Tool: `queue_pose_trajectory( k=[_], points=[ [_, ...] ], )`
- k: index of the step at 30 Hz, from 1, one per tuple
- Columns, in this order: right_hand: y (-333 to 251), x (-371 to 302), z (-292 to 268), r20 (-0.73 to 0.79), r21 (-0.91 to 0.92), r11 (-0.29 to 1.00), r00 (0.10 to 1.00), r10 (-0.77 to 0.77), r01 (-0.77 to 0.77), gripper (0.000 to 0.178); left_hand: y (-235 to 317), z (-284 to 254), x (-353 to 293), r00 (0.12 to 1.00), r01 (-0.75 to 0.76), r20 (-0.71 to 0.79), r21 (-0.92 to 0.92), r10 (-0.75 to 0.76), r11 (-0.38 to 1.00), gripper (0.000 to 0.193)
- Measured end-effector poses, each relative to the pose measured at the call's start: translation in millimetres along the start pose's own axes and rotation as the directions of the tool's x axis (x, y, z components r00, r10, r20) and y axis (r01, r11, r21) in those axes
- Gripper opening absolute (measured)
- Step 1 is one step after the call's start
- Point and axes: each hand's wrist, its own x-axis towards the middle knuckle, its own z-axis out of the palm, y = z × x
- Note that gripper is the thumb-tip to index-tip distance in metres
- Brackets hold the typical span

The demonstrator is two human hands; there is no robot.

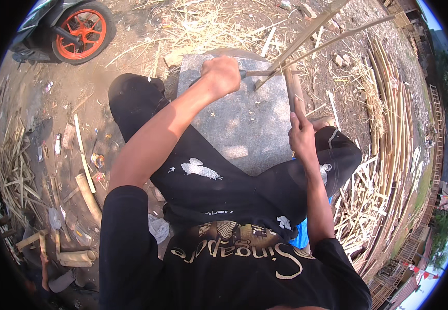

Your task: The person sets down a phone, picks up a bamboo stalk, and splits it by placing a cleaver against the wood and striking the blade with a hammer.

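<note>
My left hand (221, 76) is closed around the handle of a knife (257, 74). Its blade points right and crosses a long bamboo piece (296, 46), which forks into two strips from its lower end toward the upper right. That lower end sits over a grey slab (234, 124) between my legs. My right hand (302, 135) grips a brown wooden stick (292, 85) whose upper part reaches up beside the blade's tip. Whether the stick touches the blade, I cannot tell.
A motorbike wheel with an orange rim (81, 32) stands at the upper left. Long bamboo poles (397, 103) lie along the right, with pale split strips (361, 206) nearer me. Shavings (203, 23) litter the ground beyond the slab. Cut bamboo lengths (88, 196) lie on the left.
</note>
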Motion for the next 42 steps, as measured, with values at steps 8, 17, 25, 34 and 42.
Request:
queue_pose_trajectory(
  k=[8, 17, 25, 34, 42],
  points=[
    [-9.9, -12.8, 7.8, 0.024, 0.482, 0.864, 0.988, 0.153, -0.145, 0.049, -8.0, 11.5, 8.8, 0.998, 0.061, 0.009, 0.004, -0.061, 0.998, 0.027],
    [-96.6, -17.7, -38.8, -0.516, 0.368, 0.818, 0.829, -0.215, 0.441, 0.052, -14.5, 18.8, 3.3, 0.998, 0.054, 0.014, -0.055, -0.053, 0.997, 0.028],
    [11.6, -1.8, 22.3, -0.069, 0.304, 0.945, 0.987, 0.145, -0.118, 0.047, -13.5, 42.7, 18.0, 0.993, 0.118, 0.029, -0.042, -0.117, 0.992, 0.032],
    [21.3, 16.8, 22.2, -0.117, 0.303, 0.947, 0.982, 0.148, -0.106, 0.047, -3.3, 36.5, 44.1, 1.0, -0.008, -0.028, 0.006, 0.008, 1.0, 0.03],
    [33.3, 26.2, 3.5, -0.136, 0.311, 0.948, 0.984, 0.119, -0.071, 0.047, 20.6, 51.8, 62.8, 0.998, -0.031, 0.055, -0.082, 0.035, 0.996, 0.027]
  ],
)
